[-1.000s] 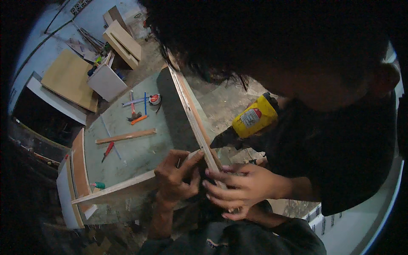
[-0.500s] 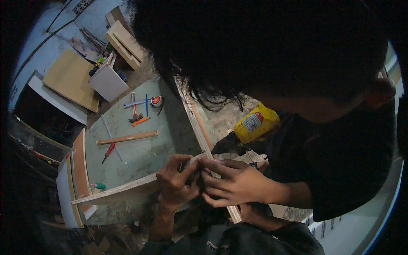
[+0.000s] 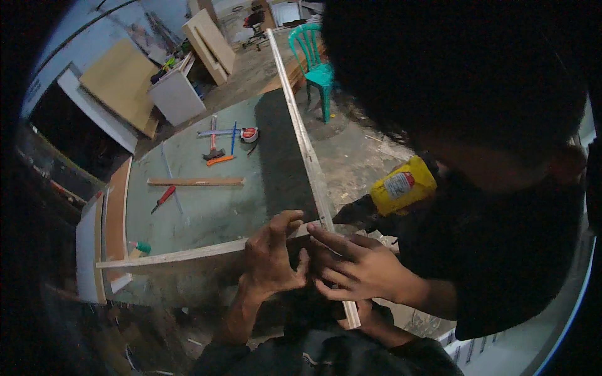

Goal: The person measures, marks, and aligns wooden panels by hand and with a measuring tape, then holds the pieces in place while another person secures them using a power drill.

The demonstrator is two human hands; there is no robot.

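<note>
Two long pale wooden boards, seen edge-on, meet at a corner in front of me. One board (image 3: 188,254) runs off to the left; the other board (image 3: 301,135) slants from the far side down past the corner. My left hand (image 3: 268,257) is open beside the corner, against the left-running board, thumb and fingers apart. Low down, my right hand (image 3: 372,318) grips the near end of the slanting board, its fingers partly hidden behind it. A co-worker's hand (image 3: 370,266) lies over the corner, and a yellow power drill (image 3: 402,186) points at the joint from the right.
On the greenish table (image 3: 207,225) lie a hammer (image 3: 214,150), an orange cutter (image 3: 220,161), a tape measure (image 3: 249,135), a red-handled screwdriver (image 3: 164,198), a wood strip (image 3: 194,182) and a green-capped bottle (image 3: 142,247). A green chair (image 3: 320,75) stands beyond. The co-worker leans in from the right.
My left thumb and fingers, pinched together by the co-worker's fingertips before, have spread apart. The view has shifted, bringing the chair into sight. The drill stays at the corner.
</note>
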